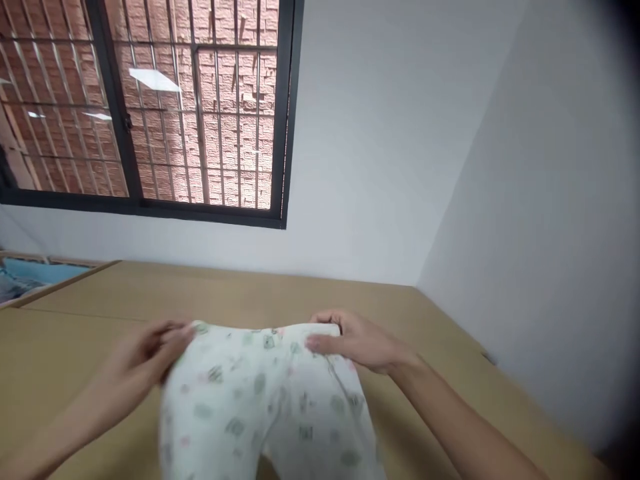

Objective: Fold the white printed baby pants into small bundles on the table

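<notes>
A small pair of white pants (260, 387) with a green and pink print hangs between my two hands, waistband up. My left hand (165, 347) is closed on the left corner of the waistband. At the right corner, my right hand (350, 340) pinches the waistband, thumb in front and fingers behind. The cloth is stretched between them, and the two legs part near the bottom edge of the view. The lower ends of the legs are out of view.
Under the pants spreads a tan tabletop (240, 290), with a seam on its left side. A bin with light blue contents (45, 270) is at the far left. White walls (390, 147) and a barred window (200, 107) bound the back and right.
</notes>
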Tool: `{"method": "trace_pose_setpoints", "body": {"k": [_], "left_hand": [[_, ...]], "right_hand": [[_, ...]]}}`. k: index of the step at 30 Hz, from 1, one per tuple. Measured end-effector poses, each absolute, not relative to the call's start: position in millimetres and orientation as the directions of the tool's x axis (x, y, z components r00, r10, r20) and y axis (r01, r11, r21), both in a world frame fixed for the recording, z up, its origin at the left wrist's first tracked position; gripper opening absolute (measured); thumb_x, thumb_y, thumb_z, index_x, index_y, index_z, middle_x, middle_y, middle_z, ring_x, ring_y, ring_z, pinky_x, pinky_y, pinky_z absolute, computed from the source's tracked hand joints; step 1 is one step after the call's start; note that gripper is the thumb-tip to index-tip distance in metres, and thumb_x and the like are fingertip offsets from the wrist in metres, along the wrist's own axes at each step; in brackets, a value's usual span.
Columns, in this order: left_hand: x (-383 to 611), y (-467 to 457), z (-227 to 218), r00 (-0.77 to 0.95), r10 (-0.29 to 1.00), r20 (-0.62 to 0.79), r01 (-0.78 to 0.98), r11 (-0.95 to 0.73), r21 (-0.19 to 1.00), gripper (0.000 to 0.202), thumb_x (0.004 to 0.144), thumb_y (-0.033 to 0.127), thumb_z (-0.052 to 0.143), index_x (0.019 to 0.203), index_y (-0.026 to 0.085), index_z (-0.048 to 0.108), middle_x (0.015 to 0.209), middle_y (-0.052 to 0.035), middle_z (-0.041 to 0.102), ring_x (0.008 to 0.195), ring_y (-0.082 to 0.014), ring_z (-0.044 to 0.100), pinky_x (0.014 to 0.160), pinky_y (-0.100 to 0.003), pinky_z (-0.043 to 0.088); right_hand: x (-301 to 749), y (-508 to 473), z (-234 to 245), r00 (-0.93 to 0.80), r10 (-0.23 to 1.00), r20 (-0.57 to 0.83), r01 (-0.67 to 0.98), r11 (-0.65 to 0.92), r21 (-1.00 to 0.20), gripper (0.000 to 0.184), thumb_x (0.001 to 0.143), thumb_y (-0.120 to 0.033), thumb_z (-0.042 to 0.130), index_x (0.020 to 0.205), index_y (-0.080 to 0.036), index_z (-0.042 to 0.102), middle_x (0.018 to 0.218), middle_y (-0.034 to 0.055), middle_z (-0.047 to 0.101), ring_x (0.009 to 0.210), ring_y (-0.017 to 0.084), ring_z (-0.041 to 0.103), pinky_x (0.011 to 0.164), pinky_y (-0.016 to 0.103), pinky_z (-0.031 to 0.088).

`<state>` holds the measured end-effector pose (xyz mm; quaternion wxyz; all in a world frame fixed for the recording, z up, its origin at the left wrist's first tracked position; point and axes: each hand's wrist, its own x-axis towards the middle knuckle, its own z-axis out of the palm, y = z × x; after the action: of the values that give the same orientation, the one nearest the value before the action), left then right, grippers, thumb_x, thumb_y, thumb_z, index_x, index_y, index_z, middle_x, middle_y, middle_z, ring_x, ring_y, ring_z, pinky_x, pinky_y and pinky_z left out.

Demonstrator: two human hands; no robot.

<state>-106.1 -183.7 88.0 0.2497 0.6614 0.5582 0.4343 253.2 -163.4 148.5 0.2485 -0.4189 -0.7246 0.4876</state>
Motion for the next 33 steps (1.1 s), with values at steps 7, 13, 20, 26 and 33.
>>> {"method": "trace_pose_setpoints", "body": {"k": [7,13,20,26,33], "left_hand": [[-23.8,-23.3,-42.8,0.204,0.973,0.105,0.614,-0.211,0.760,0.033,0.101,0.049,0.039,0.097,0.018,0.050,0.069,0.0037,0.051,0.053,-0.0116,0.048,0.050,-0.025,0.041],[17.8,15.7,-112.6,0.225,0.948,0.226,0.753,-0.316,0.577,0.038,0.105,0.044,0.040,0.122,0.014,0.056,0.114,-0.0103,0.064,0.107,-0.0237,0.062,0.097,-0.047,0.049],[34.4,17.1,-153.6,0.559,0.811,0.173,0.726,-0.580,0.370,0.052,0.105,0.039,0.031,0.153,0.019,0.039,0.163,-0.0089,0.032,0.153,-0.0260,0.022,0.125,-0.046,0.022],[35.9,3.4,-159.5,0.466,0.875,0.131,0.844,-0.485,0.230,0.069,0.102,0.049,0.031,0.154,0.003,0.033,0.163,-0.0204,0.023,0.153,-0.0359,0.017,0.125,-0.054,0.013],[40.2,18.1,-157.2,0.399,0.913,0.090,0.899,-0.408,0.157,0.077,0.101,0.052,0.024,0.155,-0.002,0.022,0.164,-0.0204,0.017,0.154,-0.0339,0.014,0.126,-0.050,0.013]], "right_hand": [[282.7,-52.0,12.2,-0.302,0.908,-0.289,0.629,-0.038,-0.776,0.029,0.093,-0.040,0.069,0.085,-0.013,0.066,0.086,0.0055,0.070,0.082,0.020,0.067,0.073,0.031,0.054],[288.5,0.8,-64.1,-0.169,0.965,-0.203,0.795,0.012,-0.607,0.019,0.097,-0.032,0.067,0.097,-0.013,0.067,0.101,0.0039,0.068,0.093,0.020,0.066,0.085,0.038,0.056],[320.2,34.2,-106.6,-0.152,0.981,-0.122,0.865,0.072,-0.497,0.021,0.098,-0.032,0.066,0.109,-0.013,0.065,0.107,0.0061,0.067,0.097,0.021,0.066,0.088,0.041,0.056],[320.0,30.2,-128.7,-0.221,0.973,0.062,0.854,0.223,-0.470,0.017,0.101,-0.026,0.059,0.111,-0.014,0.064,0.114,0.0070,0.064,0.108,0.022,0.062,0.096,0.043,0.050],[302.1,28.7,-147.2,-0.219,0.947,0.236,0.884,0.295,-0.363,0.028,0.103,-0.014,0.040,0.119,-0.017,0.062,0.116,0.0100,0.059,0.111,0.023,0.055,0.098,0.037,0.043]]}}
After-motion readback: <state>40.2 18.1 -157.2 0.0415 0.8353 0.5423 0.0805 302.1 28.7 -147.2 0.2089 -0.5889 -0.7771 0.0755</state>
